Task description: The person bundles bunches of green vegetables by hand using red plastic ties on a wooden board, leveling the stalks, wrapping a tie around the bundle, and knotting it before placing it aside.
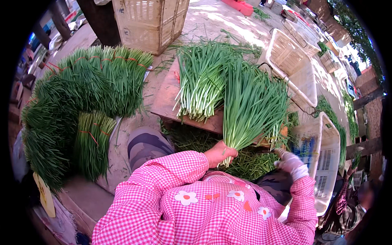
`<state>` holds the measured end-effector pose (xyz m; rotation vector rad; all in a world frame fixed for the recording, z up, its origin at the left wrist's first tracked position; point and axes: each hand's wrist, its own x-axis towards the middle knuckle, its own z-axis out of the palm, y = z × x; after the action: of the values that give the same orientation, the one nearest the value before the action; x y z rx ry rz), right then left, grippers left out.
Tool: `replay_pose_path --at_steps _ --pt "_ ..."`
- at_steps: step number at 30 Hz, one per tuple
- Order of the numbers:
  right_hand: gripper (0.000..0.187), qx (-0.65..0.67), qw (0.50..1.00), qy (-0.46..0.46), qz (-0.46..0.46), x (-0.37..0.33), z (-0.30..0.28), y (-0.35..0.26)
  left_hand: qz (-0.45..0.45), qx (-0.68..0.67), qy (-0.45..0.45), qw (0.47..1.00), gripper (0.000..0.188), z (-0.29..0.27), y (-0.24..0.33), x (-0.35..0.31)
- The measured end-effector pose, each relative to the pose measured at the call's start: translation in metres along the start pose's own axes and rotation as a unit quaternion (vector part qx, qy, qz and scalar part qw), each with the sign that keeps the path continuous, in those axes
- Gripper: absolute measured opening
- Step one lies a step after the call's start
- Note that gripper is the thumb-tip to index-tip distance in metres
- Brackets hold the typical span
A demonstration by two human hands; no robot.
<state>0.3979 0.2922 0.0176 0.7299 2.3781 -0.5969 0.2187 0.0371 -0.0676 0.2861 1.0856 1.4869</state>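
Observation:
My left hand [220, 154] is closed around the pale lower stalks of a bunch of garlic chives [253, 102]. Its long green leaves fan out away from me over a low reddish board [163, 100]. More loose chives [202, 81] lie on that board, left of the held bunch, white ends toward me. To the right, my right hand [289, 162], in a pale glove, is held below the stalk ends of other chives [274, 132]. Its fingers are apart, and nothing shows between them.
Tied bundles of chives [94, 77] with red bands stand in a curve at left; a shorter bundle [93, 134] stands inside it. Plastic crates stand at the back [141, 28], far right [290, 53] and near right [322, 175]. Trimmings [253, 163] lie below the board.

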Motion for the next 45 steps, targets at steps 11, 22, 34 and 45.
replay_pose_path --at_steps 11,22,34,45 --pt "0.059 0.516 0.834 -0.169 -0.100 0.030 0.076 -0.142 0.175 0.389 0.150 0.892 0.044 -0.015 -0.007 0.018" --pt "0.037 0.749 0.634 -0.138 -0.132 0.040 0.073 -0.179 0.226 0.566 0.202 0.767 0.087 -0.016 0.024 -0.001" --pt "0.024 0.847 0.523 -0.064 -0.069 0.061 0.121 -0.148 0.058 0.537 -0.050 0.840 0.098 -0.004 0.008 -0.003" --pt "0.037 0.884 0.406 -0.144 -0.184 0.039 0.098 -0.130 0.087 0.438 -0.051 0.893 0.069 0.005 0.101 -0.046"
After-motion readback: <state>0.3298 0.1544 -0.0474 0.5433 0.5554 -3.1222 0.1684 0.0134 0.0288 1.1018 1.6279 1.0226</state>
